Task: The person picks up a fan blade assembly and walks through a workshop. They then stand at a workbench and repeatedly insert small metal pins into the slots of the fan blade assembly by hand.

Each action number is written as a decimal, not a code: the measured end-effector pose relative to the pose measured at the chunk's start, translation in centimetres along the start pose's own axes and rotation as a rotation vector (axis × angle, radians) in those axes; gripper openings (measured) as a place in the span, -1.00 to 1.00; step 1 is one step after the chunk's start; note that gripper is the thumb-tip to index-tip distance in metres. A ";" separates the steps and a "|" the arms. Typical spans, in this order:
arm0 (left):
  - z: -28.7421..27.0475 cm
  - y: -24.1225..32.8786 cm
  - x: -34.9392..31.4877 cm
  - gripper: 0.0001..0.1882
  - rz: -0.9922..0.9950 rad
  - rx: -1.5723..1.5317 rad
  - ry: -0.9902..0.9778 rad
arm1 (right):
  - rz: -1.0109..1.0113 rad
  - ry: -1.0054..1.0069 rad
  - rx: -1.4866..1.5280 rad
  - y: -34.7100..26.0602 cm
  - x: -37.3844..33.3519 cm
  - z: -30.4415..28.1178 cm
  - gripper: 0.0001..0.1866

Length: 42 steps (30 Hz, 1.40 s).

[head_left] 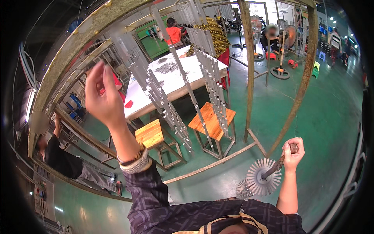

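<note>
My left hand (104,99) is raised beside the rusty metal frame (54,50), fingers loosely curled with a gap between them. Nothing shows in it, though its fingertips are slightly blurred. To its right, long bundles of thin grey metal strips (156,93) hang down in rows, a second bundle (212,74) farther right. Low on the right, my right hand (293,154) is closed around the brown, rough-looking end of a rod (275,168). That rod carries a round, slotted silver disc (263,176), and a smaller toothed disc (244,188) shows beside it.
Behind the strips stands a white-topped table (179,84) with dark small pieces on it. Two wooden stools (150,133) stand below. A person in dark clothes (64,160) is at the left of the frame; others work farther back, near a standing fan (289,37).
</note>
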<state>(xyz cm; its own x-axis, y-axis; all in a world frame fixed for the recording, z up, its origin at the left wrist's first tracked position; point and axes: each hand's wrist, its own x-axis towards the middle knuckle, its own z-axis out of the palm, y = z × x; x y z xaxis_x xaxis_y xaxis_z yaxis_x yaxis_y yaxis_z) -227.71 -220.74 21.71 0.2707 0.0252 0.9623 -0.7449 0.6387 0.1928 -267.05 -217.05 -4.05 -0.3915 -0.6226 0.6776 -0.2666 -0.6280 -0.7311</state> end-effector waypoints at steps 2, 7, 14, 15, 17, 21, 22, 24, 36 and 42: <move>0.9 0.0 2.4 -0.75 0.019 0.181 -0.019 | 0.001 -0.019 0.021 -0.1 0.0 0.4 -0.90; 3.0 -1.2 6.1 -0.57 0.032 0.657 -0.060 | -0.038 -0.019 0.014 0.0 0.3 0.5 -0.89; 3.2 -1.8 7.1 -0.66 -0.026 0.676 -0.155 | -0.047 -0.013 -0.001 -0.2 0.2 0.3 -0.88; 3.3 -1.8 7.2 -0.67 -0.030 0.670 -0.158 | -0.022 -0.016 0.007 -0.2 0.2 0.1 -0.89; 3.2 -2.1 7.5 -0.69 -0.015 0.611 -0.154 | 0.027 -0.016 0.021 0.0 0.1 -0.2 -0.89; 2.9 -3.3 8.6 -0.70 0.054 0.252 -0.203 | -0.006 0.039 0.005 0.6 0.3 -0.4 -0.89; 2.3 -3.6 8.9 -0.70 0.052 0.233 -0.219 | -0.021 0.049 -0.028 0.6 0.4 -0.2 -0.89; 1.8 -6.5 8.9 -0.73 -0.161 -0.001 -0.279 | 0.066 0.053 0.059 0.8 0.5 -0.3 -0.88; -2.8 -3.8 -1.9 -0.80 -0.411 -0.136 -0.342 | -0.034 0.040 -0.047 -0.3 1.3 -0.6 -0.79; -5.1 -1.7 -8.2 -0.88 -0.570 -0.276 -0.514 | 0.022 0.043 -0.034 -0.4 1.2 -0.2 -0.81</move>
<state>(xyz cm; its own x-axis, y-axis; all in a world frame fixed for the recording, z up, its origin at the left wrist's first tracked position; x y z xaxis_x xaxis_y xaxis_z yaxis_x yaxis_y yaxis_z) -225.59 -218.13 12.52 0.1986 -0.6742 0.7113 -0.3817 0.6153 0.6897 -267.60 -217.43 -2.95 -0.4346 -0.6154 0.6576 -0.2866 -0.5977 -0.7487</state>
